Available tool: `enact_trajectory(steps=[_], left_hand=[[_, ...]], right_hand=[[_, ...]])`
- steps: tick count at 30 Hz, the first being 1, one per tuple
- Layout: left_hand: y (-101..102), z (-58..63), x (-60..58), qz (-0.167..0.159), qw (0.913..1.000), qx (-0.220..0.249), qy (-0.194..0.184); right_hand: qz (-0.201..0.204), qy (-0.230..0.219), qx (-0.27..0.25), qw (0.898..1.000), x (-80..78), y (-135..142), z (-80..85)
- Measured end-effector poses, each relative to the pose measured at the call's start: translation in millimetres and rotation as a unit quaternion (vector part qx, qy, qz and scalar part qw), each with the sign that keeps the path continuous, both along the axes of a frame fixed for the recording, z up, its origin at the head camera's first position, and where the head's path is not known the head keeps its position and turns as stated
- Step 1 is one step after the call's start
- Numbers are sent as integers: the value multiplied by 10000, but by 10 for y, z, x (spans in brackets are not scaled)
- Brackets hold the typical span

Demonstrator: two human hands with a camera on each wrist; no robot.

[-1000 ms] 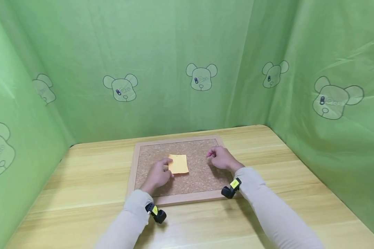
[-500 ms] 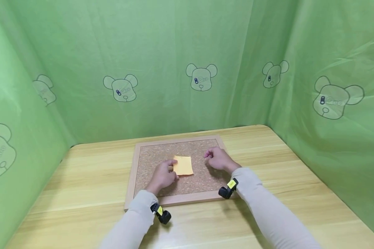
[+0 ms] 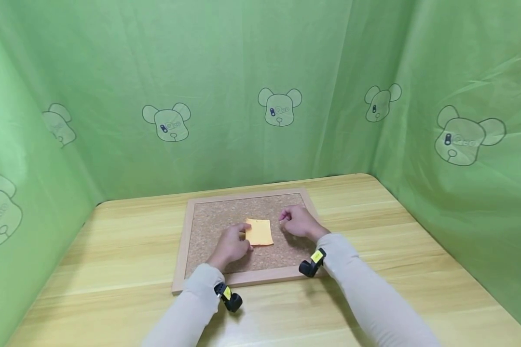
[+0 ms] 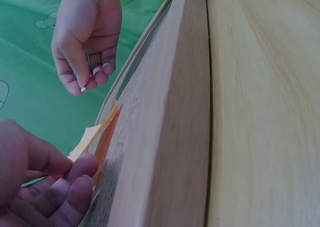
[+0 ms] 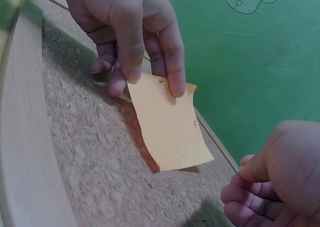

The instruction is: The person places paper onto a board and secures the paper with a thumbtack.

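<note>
An orange-yellow sticky note is over the middle of the framed corkboard. My left hand pinches the note along its left side, one finger lying on its face, as the right wrist view shows. Small holes dot the paper near its edges. In the left wrist view the note's free end tilts up from the cork. Right of the note, my right hand pinches a tiny whitish thing between thumb and forefinger. Fingers hide most of it, so its kind is unclear.
The corkboard lies on a light wooden table, its raised wooden frame running around the cork. A green curtain with printed bear heads encloses the table at the back and both sides.
My left hand has carried the sticky note to the right and slightly nearer. My right hand has shifted a little left, narrowing the gap between it and the note.
</note>
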State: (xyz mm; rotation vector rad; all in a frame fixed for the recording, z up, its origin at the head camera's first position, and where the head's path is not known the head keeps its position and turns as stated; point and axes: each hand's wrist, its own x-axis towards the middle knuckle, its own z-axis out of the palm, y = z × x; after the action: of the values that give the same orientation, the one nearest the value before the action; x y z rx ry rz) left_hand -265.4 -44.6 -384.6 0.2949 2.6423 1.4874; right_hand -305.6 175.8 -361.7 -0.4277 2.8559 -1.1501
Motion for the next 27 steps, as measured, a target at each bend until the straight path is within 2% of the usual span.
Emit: enact_trajectory(steps=[4, 11, 18, 27], left_hand=[[14, 2, 6, 39, 9996, -268, 63], [33, 25, 14, 74, 9972, -692, 264], [62, 23, 6, -6, 9926, -1017, 666], [90, -3, -25, -30, 9896, -1239, 729]], right_hand=[[-41, 35, 43, 10000, -13, -44, -19], [-81, -202, -141, 9997, -34, -119, -47], [110, 37, -64, 9999, -20, -200, -22], [-51, -128, 147, 9998, -73, -333, -21]])
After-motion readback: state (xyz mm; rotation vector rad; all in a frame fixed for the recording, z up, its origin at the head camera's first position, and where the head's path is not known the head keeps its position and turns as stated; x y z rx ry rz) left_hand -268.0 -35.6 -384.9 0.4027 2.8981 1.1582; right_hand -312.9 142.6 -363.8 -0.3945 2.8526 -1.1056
